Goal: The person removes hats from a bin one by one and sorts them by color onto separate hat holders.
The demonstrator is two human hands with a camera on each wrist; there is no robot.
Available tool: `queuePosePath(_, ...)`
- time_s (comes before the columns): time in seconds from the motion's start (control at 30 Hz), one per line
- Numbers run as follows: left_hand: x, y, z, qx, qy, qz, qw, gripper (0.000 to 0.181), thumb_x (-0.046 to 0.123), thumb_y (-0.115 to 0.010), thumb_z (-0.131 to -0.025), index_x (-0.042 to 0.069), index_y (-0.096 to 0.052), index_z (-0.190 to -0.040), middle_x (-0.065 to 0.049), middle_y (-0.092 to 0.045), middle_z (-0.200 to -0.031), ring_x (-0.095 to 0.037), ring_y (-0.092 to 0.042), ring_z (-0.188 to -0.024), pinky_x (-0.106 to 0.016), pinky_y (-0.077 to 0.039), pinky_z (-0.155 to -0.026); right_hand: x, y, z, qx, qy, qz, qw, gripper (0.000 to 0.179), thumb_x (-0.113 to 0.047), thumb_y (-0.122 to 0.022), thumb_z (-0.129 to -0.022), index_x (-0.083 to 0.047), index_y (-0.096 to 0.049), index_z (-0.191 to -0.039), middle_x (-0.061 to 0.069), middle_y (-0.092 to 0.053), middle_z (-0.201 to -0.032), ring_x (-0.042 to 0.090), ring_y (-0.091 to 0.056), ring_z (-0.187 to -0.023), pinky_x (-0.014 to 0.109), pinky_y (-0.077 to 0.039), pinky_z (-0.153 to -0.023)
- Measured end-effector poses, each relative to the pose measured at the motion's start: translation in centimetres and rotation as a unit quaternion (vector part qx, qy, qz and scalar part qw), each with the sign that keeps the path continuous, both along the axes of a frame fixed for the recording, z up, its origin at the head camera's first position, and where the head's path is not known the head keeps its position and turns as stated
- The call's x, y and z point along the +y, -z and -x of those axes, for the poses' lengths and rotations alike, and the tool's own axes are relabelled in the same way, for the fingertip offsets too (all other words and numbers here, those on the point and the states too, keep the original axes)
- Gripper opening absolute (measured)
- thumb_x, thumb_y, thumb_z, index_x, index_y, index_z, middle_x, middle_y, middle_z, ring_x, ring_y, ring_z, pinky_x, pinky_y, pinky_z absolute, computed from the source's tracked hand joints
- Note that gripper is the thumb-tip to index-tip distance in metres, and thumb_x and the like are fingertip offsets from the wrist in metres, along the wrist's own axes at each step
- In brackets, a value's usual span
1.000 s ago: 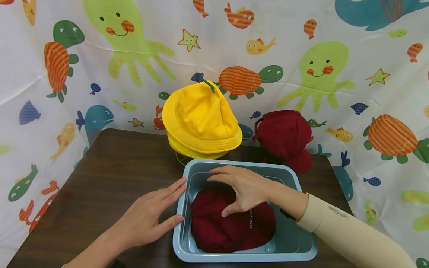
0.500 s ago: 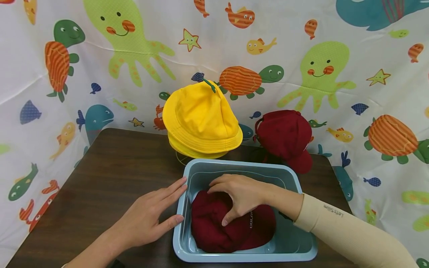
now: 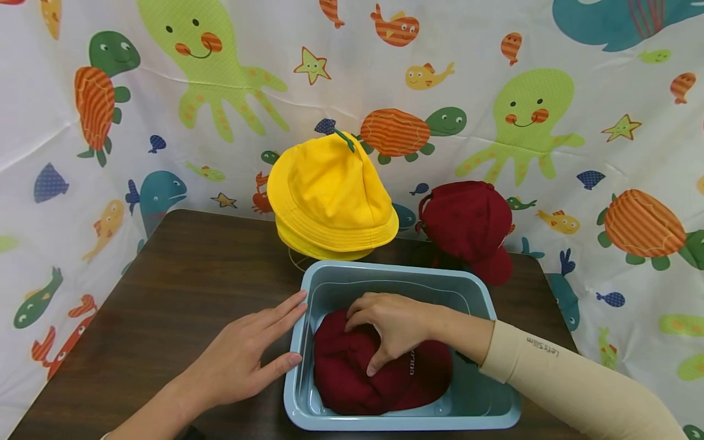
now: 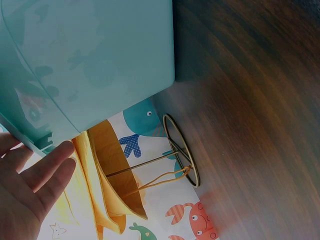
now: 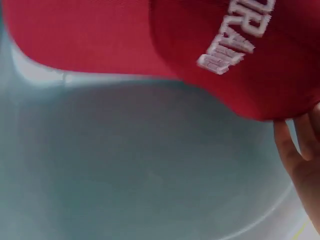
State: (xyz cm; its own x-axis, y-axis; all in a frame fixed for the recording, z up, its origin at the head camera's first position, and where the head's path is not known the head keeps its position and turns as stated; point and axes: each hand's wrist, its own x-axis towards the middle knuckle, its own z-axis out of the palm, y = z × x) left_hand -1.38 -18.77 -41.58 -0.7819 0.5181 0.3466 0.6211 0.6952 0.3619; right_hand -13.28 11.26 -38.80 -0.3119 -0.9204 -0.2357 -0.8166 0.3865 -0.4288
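Observation:
A dark red baseball cap (image 3: 352,382) with white raised lettering lies in a light blue plastic tub (image 3: 396,423), its brim pointing right. My right hand (image 3: 393,324) reaches in from the right and grips the crown, fingers curled at its far side and thumb on the near side. In the right wrist view, fingertips (image 5: 285,140) meet the edge of the cap (image 5: 200,30) beside its lettering. With fingers extended, my left hand (image 3: 253,351) rests against the tub's left rim; the left wrist view shows its fingers (image 4: 55,162) by the tub's rim (image 4: 27,142).
Behind the tub, stacked yellow bucket hats (image 3: 330,195) sit on a wire stand (image 4: 182,150). Another dark red cap (image 3: 467,220) is propped up at the back right. A sea-animal patterned curtain (image 3: 247,183) hangs behind the dark wooden table (image 3: 209,275).
My right hand has lowered onto the cap, and its fingers have drawn in over the crown toward the thumb. The left hand stays at the tub's rim.

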Motion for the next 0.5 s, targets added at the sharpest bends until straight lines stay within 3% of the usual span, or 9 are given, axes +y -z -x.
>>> queuePosePath(0.5,-0.01,-0.14,-0.03,-0.008,-0.003,0.005,1.0000,0.072,0.041,-0.071,-0.098,0.016,-0.045,-0.160,0.002,-0.038,-0.167,-0.019,-0.060,-0.135,-0.048,-0.058,-0.097,-0.09,0.16,-0.13,-0.013,-0.016,-0.003,0.9998,0.052,-0.035,-0.093,-0.080,-0.016,-0.076,-0.125,-0.007,-0.071,-0.115,0.008,-0.059,-0.105,0.020,-0.051,-0.093)
